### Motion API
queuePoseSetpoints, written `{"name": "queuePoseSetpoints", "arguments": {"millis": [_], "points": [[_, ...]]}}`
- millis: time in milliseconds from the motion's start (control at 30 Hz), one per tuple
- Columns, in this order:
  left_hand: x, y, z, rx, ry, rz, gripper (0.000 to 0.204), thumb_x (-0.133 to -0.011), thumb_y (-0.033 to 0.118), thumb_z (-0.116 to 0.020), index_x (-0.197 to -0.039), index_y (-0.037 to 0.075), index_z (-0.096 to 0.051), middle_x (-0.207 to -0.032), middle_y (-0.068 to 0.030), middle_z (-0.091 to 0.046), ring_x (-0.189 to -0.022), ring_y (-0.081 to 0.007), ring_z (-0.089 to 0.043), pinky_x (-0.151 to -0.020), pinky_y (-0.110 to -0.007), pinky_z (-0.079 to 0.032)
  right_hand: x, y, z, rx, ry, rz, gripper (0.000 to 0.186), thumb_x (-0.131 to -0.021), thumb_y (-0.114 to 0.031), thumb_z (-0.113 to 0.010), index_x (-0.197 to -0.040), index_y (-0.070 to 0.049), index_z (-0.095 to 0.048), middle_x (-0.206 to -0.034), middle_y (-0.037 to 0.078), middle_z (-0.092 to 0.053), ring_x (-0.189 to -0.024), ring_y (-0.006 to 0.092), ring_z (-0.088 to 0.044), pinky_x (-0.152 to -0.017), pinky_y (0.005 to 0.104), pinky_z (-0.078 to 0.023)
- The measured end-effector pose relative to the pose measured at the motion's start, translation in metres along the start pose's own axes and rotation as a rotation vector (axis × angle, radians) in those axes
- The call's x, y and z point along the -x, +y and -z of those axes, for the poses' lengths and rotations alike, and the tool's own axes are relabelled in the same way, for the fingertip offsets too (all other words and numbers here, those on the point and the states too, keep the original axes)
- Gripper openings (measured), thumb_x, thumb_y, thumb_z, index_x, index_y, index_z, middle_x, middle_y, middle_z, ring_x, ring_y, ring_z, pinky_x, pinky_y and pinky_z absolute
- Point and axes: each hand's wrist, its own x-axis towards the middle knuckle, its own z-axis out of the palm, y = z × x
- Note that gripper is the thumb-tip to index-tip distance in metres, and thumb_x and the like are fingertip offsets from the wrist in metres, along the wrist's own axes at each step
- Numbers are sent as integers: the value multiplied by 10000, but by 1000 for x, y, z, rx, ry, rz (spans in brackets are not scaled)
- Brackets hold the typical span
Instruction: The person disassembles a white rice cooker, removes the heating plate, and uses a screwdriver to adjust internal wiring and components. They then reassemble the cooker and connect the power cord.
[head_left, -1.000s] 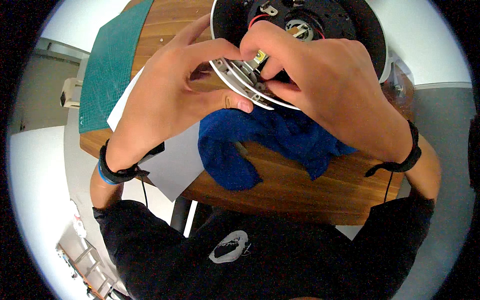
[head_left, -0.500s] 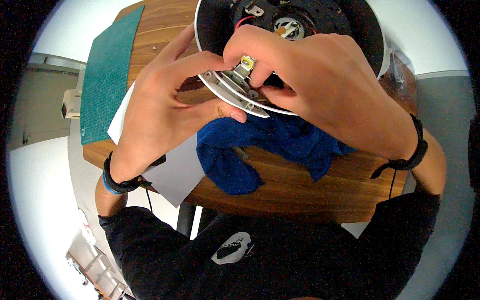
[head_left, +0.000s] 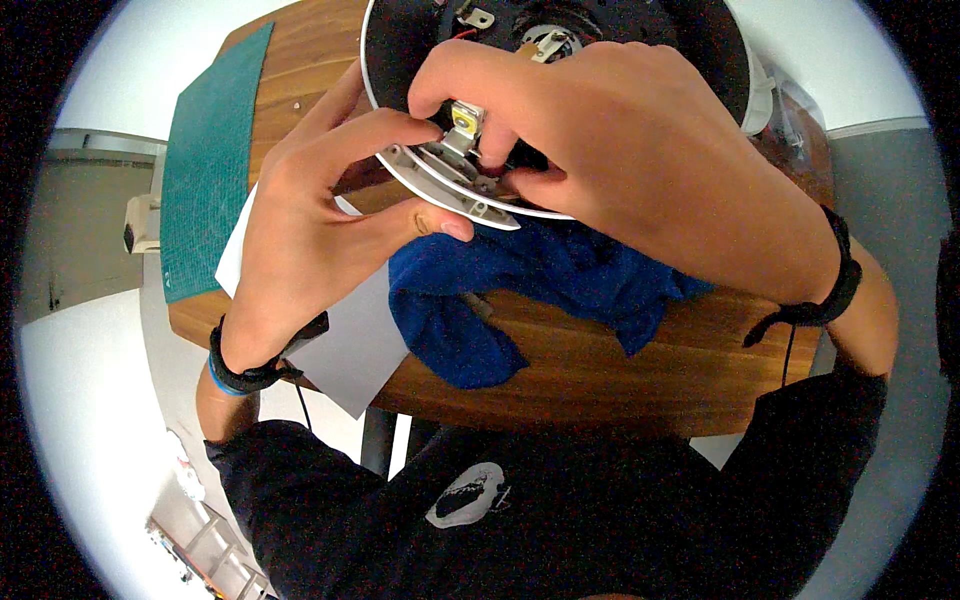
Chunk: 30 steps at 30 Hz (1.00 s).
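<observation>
At left of centre, the left hand [head_left: 295, 215] pinches a white curved piece [head_left: 430, 183] between thumb and forefinger. The right hand [head_left: 640, 165] arches, fingers curled, into the round black housing [head_left: 705, 70], upper centre; its grip I cannot tell.

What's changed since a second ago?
The round black housing, left hand and right hand have shifted left in view, perhaps partly head motion. No visible grab or release: left still grips the white curved strip; right stays at the housing. Blue cloth stays crumpled.
</observation>
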Motion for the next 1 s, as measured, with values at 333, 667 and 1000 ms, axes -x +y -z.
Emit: {"name": "queuePoseSetpoints", "arguments": {"millis": [333, 667, 1000], "points": [[3, 0, -3, 88, -12, 52, 628, -720, 117, -931, -1285, 44, -666, -1494, -177, -535, -1289, -267, -613, -1032, -379, -559, 1, -2, 4, -15, 12, 30, 295, -852, -163, -747, -1110, -179, -606, -771, 28, -741, -707, 273, -721, -600, 386, -519], [6, -1, -6, 118, -7, 14, 629, -732, 131, -925, -1294, 23, -662, -1523, -175, -515, -1298, -265, -607, -1032, -380, -558, 4, -5, 5, -30, 12, 108, 225, -908, -148, -698, -1096, -107, -582, -727, 112, -658, -664, 299, -691, -581, 407, -492], [8, -4, -10, 140, 15, 38, 610, -732, 101, -918, -1285, 27, -671, -1513, -172, -528, -1278, -258, -620, -1032, -374, -558, 1, 6, -3, -132, 8, 112, 312, -852, -142, -742, -1127, -130, -596, -759, 107, -683, -713, 316, -691, -630, 427, -500]]}}
